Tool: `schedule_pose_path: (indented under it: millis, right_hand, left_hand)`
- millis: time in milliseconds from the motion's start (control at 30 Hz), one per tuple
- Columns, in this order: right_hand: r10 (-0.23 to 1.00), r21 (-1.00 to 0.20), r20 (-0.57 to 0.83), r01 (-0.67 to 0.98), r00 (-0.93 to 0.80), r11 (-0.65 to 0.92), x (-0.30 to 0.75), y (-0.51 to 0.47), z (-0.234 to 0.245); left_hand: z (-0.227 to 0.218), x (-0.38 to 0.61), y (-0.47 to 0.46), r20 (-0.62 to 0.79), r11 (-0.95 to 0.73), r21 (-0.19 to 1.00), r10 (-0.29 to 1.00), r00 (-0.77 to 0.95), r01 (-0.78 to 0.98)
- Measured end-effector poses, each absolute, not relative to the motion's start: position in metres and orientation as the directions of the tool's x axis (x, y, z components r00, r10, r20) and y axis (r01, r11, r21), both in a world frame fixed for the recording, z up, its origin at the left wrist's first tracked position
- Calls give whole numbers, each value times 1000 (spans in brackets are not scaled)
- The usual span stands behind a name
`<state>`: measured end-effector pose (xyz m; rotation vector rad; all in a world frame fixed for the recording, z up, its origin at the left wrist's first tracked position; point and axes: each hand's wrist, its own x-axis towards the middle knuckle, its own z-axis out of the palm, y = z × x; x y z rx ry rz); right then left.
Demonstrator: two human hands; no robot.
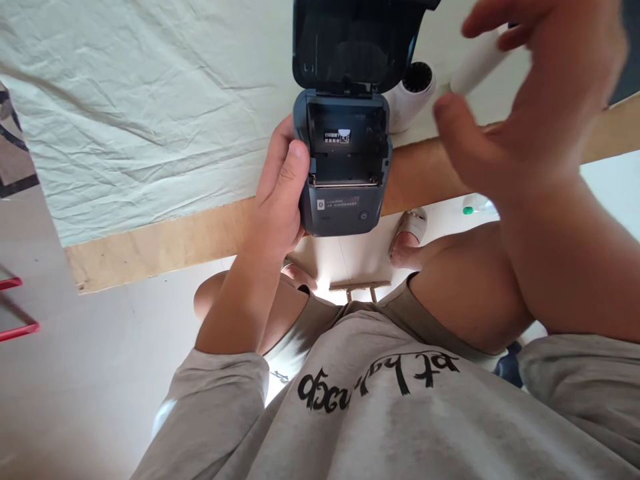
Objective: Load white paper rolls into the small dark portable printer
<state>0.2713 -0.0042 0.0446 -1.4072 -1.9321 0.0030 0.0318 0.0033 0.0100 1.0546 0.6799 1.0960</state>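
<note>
My left hand (280, 190) grips the dark printer (345, 162) by its left side, over the wooden edge (425, 172), long axis running away from me to the open lid (356, 47); right hand (540, 107) raised to its right, thumb and fingers spread, contact with the white cylinder (475, 69) beyond unclear.

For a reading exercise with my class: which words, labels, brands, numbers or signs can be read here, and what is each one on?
"打印": start of the label inside the open device; the rest is too small to read surely.
Bluetooth sign: on the device's front sticker; the tiny lines beside it are unreadable.
Power sign: on the button.
Shirt: black lettering, upside down and creased, not surely readable.
No brand or number is readable.
</note>
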Motion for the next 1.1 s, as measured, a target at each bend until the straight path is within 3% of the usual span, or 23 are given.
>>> schedule_pose_path:
  millis: [233,533,767,933,1100]
  right_hand:
    - [953,-495,288,837,-94,232,250,14,29]
    - [916,-466,355,814,-187,347,253,15,25]
    - [962,-417,250,884,-109,209,255,13,28]
    - [976,-456,202,874,-85,171,254,16,28]
    - [960,-541,279,821,-29,182,255,12,31]
  left_hand:
    - [12,32,2,62,68,928,942,331,-366]
    - [11,33,1,39,70,930,957,287,-360]
    - [11,36,0,72,35,927,960,269,-374]
    - [8,34,1,74,48,935,942,327,-351]
    - [11,33,0,66,53,927,951,301,-371]
